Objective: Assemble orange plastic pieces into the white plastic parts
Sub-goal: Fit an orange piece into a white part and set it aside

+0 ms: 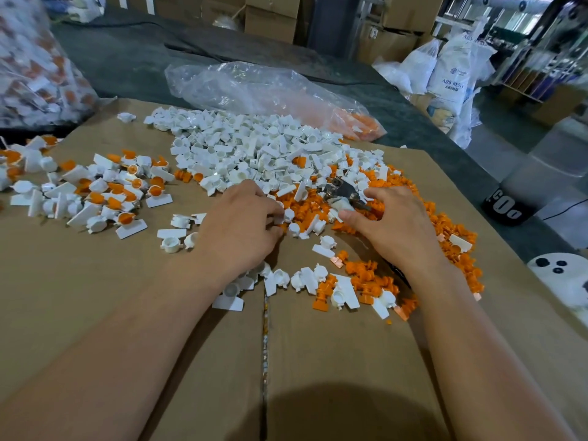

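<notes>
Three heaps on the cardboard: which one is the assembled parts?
The left heap: its white parts already hold orange inserts. The far middle heap is plain white; the right heap is mostly loose orange.

On the cardboard [95, 297], joined pieces [95, 189] lie left of the loose parts heap [254, 144]; a bag [254, 87] lies behind it.
</notes>
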`<control>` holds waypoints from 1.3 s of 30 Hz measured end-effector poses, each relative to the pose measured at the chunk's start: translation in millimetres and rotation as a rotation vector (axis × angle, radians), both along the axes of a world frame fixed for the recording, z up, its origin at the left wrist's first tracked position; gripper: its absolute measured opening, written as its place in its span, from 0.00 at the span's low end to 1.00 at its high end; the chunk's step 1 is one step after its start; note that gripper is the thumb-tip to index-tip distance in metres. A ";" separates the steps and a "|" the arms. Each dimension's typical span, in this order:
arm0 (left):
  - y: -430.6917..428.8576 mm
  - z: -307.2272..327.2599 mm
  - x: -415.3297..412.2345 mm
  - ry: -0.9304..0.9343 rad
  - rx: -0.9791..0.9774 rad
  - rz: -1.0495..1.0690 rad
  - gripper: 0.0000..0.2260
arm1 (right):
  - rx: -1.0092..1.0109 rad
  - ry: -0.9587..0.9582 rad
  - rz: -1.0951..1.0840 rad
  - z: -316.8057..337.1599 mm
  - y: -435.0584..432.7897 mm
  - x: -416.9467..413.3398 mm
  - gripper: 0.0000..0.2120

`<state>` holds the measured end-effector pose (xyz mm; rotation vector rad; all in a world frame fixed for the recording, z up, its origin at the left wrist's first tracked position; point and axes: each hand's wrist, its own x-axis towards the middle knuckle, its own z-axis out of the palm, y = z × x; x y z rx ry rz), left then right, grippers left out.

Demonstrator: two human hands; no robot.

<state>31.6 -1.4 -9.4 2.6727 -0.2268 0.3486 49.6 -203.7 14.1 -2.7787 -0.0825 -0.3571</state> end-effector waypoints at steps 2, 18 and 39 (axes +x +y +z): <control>-1.1 1.0 -0.2 -0.020 0.007 -0.007 0.10 | 0.026 -0.041 0.018 0.5 0.7 -1.5 0.28; 0.5 -2.1 0.8 -0.046 0.042 -0.064 0.11 | -0.023 0.000 0.486 -6.0 39.0 -12.8 0.16; -5.4 6.6 -9.7 -0.095 -0.402 -0.150 0.05 | 0.164 -0.146 0.446 -11.5 43.0 -12.2 0.12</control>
